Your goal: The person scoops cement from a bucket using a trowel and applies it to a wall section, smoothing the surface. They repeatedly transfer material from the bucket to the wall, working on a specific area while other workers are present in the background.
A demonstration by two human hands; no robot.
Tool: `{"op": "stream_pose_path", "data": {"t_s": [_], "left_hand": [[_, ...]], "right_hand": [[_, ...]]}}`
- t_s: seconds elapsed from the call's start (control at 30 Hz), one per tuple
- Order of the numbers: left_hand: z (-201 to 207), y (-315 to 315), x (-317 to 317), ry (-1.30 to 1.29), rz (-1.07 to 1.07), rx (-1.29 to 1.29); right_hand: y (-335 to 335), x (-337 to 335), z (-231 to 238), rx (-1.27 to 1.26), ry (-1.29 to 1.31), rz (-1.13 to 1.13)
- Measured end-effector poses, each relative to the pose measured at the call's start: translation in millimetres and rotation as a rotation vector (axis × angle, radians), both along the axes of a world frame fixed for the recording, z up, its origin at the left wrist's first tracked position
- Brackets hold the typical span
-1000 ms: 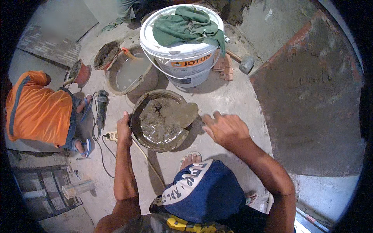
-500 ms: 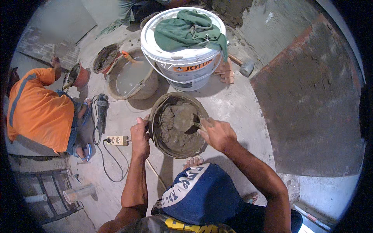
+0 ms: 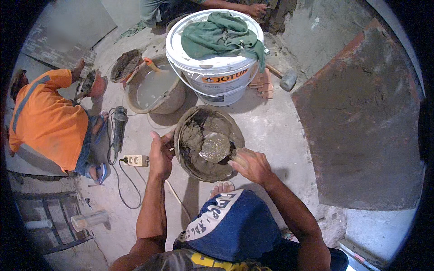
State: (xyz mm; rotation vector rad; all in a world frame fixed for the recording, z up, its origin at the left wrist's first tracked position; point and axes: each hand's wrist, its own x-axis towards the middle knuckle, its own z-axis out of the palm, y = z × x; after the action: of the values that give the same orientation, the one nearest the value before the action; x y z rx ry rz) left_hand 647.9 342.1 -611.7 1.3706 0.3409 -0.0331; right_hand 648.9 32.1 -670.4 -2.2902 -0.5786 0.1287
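grey concrete floor under all of it. big dark panel on the right, rusty red strip on its upper left edge. co-worker in an orange shirt far left, bent over, one hand raised near a small pot. second co-worker only partly in frame at top, one hand by the wall.

white bucket top centre, lid on, wire handle hanging down its front. mortar pan sits mid-frame, just below the bucket and right in front of the person's foot. grey mortar inside, heaped on the left, smeared thin up the wall. water tub left of the bucket, cloudy water in it, orange handle poking up at its far rim. green cloth bunched on the bucket lid.

left hand: fingers against the pan's left side, thumb up and clear of it. grip partly hidden, can't tell if it's clamped. right hand: fingers curled closed round the trowel handle at the pan's right rim.

angle grinder on the floor to the left, cord looping down. trowel blade is in the pan, wet and shiny. mallet right of the bucket. power strip below the grinder, plug in its left end.
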Motion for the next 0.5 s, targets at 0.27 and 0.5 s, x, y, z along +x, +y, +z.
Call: {"op": "stream_pose_path", "data": {"t_s": [0.27, 0.5], "left_hand": [[-1.4, -1.3, 4.5, 0.031, 0.042, -0.018], [-15.9, 38.7, 10.1, 0.092, 0.146, 0.202]], "right_hand": [[-10.9, -18.3, -27.0, 0.001, 0.052, -0.1], [-60.5, -33.1, -27.8, -0.158, -0.137, -0.212]]}}
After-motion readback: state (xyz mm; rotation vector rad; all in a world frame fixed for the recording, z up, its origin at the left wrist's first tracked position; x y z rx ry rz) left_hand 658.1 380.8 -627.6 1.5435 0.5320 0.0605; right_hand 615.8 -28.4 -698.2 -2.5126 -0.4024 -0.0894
